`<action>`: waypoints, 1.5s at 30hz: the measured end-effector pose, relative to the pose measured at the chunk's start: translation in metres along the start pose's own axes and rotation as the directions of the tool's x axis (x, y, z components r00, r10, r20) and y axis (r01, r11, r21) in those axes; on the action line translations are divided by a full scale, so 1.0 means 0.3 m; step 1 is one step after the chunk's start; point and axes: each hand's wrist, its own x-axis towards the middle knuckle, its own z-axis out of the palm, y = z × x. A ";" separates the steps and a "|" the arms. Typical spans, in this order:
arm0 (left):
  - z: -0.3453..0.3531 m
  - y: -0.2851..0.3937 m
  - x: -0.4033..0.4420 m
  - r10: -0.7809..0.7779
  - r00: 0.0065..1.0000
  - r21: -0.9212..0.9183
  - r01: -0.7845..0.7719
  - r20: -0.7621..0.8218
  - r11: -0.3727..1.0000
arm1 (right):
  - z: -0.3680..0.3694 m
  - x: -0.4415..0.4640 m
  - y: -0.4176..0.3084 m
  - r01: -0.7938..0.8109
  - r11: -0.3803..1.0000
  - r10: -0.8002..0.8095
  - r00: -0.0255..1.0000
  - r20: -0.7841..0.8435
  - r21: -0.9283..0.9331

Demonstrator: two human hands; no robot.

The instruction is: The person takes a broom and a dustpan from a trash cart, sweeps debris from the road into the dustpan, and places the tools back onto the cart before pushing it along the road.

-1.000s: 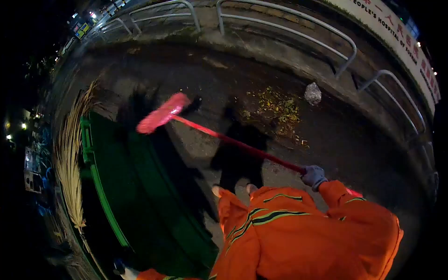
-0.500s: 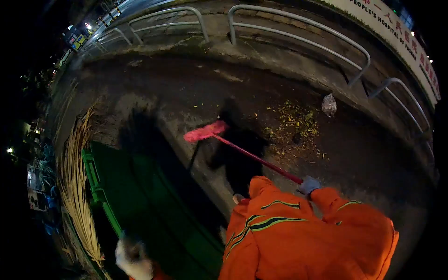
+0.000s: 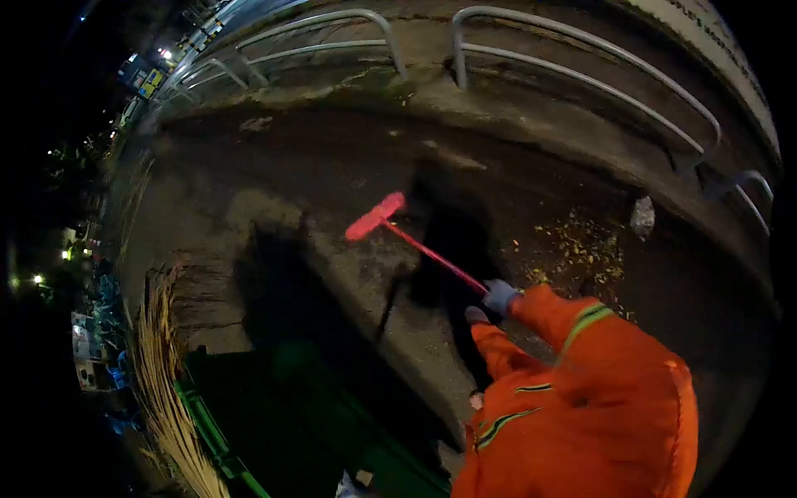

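Note:
My right hand (image 3: pixel 500 296), in a pale glove, is wrapped round the handle of a red long-handled broom (image 3: pixel 432 254). The broom's pinkish-red head hangs over the pavement, left of my shadow. At the lower left is a dark green bin (image 3: pixel 290 415), with a bundle of long straw-coloured bristles (image 3: pixel 163 373) along its left side. My left hand does not show. A small pale object (image 3: pixel 347 486) at the bottom edge, by the bin, is too cut off to identify.
Yellow leaves (image 3: pixel 585 253) lie scattered on the ground at the right, beside a crumpled pale bag (image 3: pixel 642 217). Metal railings (image 3: pixel 581 73) run along the raised kerb beyond. A pale sign wall (image 3: pixel 714 50) stands at the upper right.
The broom head has swung right, away from the bin, and my right hand has moved left and up. My left hand has left view. Bin, leaves and bag sit lower or further right.

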 end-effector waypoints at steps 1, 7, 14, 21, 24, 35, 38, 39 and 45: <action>-0.033 0.013 -0.008 -0.092 0.996 -0.187 0.090 0.000 0.978 | -0.014 0.154 -0.120 0.041 0.997 -0.046 0.996 -0.073 -0.068; 0.062 -0.124 -0.034 -0.116 0.977 -0.136 0.141 0.182 0.981 | -0.121 0.748 -0.639 0.253 0.815 -0.245 0.966 0.087 -0.521; 0.346 -0.148 -0.024 -0.104 0.994 0.547 0.097 -0.019 0.831 | -0.187 0.396 -0.104 0.177 0.944 -0.185 0.983 -0.002 -0.280; 0.226 0.119 0.213 -0.084 0.934 0.398 -0.065 0.346 0.915 | -0.366 -1.097 0.832 -0.341 0.837 0.364 0.931 -0.029 -0.427; 0.263 0.160 0.216 -0.152 0.913 0.401 -0.013 0.377 0.916 | -0.164 -1.525 1.327 -0.554 0.780 0.557 0.826 -0.080 -0.290; 0.388 0.144 0.083 -0.201 0.975 0.118 0.190 0.092 0.975 | -0.298 -1.358 1.016 -0.307 0.893 0.404 0.871 0.282 -0.329; 0.469 0.160 -0.053 -0.255 0.966 -0.079 0.257 0.035 0.963 | -0.219 -1.134 1.043 0.083 0.934 -0.047 0.993 0.110 -0.347; 0.501 0.183 -0.110 -0.280 0.959 -0.149 0.282 0.030 0.948 | -0.173 -1.012 1.103 0.113 0.942 -0.096 0.993 0.066 -0.318; 0.721 0.359 -0.421 -0.438 0.882 -0.532 0.459 0.175 0.711 | -0.384 -0.990 1.459 0.041 0.894 0.100 0.953 0.288 -0.446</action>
